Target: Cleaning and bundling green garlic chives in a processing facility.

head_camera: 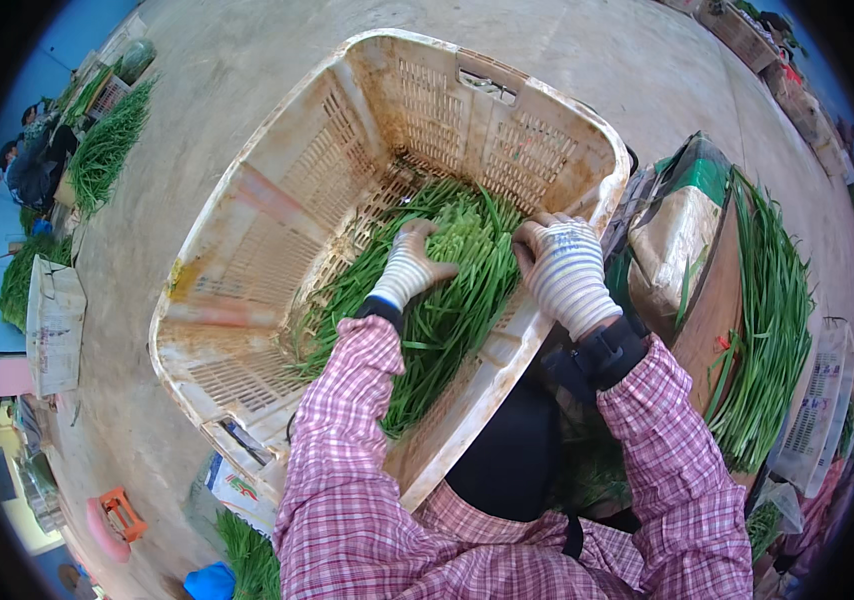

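A large plastic crate (277,150), off-white and stained brown, stands tilted before me with slotted walls. Long green chives (464,315) lie in a loose heap on its floor, their pale cut ends towards the far side. My left hand (410,259), in a striped knit glove with bare fingertips, rests on the heap with thumb and fingers spread. At the heap's right edge, beside the crate's near-right rim, is my right hand (566,262) in a matching glove. Its fingers are curled, and what lies under them is hidden.
Right of the crate, a chive bundle (761,337) lies on a brown board (712,337) beside a tape-wrapped block (674,247). An orange stool (123,514) stands at lower left. People (37,165) sit near more greens at far left, beyond a white crate (56,330).
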Demonstrator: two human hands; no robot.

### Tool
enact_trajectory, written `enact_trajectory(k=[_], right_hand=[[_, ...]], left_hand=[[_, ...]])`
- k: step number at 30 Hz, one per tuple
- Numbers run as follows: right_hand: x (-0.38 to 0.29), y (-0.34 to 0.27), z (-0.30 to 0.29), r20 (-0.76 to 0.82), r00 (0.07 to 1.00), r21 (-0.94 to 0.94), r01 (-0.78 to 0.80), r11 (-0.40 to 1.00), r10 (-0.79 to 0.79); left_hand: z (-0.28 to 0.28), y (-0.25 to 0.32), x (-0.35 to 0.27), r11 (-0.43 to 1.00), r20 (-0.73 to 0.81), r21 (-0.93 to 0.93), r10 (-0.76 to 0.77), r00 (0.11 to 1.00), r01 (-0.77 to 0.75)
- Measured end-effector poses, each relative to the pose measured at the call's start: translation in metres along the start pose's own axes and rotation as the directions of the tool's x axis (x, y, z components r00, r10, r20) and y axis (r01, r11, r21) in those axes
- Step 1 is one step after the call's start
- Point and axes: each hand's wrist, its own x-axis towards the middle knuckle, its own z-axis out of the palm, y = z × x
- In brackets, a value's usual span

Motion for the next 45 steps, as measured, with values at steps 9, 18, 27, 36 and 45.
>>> enact_trajectory(k=[9, 18, 27, 36, 45], right_hand=[[0.004, 0.003, -0.009, 0.169, 0.985, -0.103, -0.027, 0.994, 0.045], [0.026, -0.023, -0.008, 0.511, 0.858, -0.197, 0.057, 0.979, 0.053], [0.076, -0.028, 0.052, 0.731, 0.67, 0.247, -0.076, 0.966, -0.134], [0.054, -0.052, 0.109, 0.328, 0.937, 0.252, -0.211, 0.945, 0.121], [0.06, -0.049, 0.086, 0.845, 0.53, 0.316, -0.392, 0.864, -0.069]], left_hand=[[-0.013, 0.047, -0.011, 0.994, 0.186, -0.037, -0.093, 0.978, 0.102], [0.0, -0.023, -0.035, 0.957, -0.119, -0.277, -0.126, 0.985, 0.089], [0.008, -0.012, -0.032, 0.971, -0.102, -0.232, 0.035, 0.994, -0.058], [-0.027, 0.027, -0.047, 0.961, -0.032, -0.275, -0.046, 0.998, 0.035], [-0.033, -0.01, -0.046, 0.469, 0.117, -0.854, -0.247, 0.962, 0.224]])
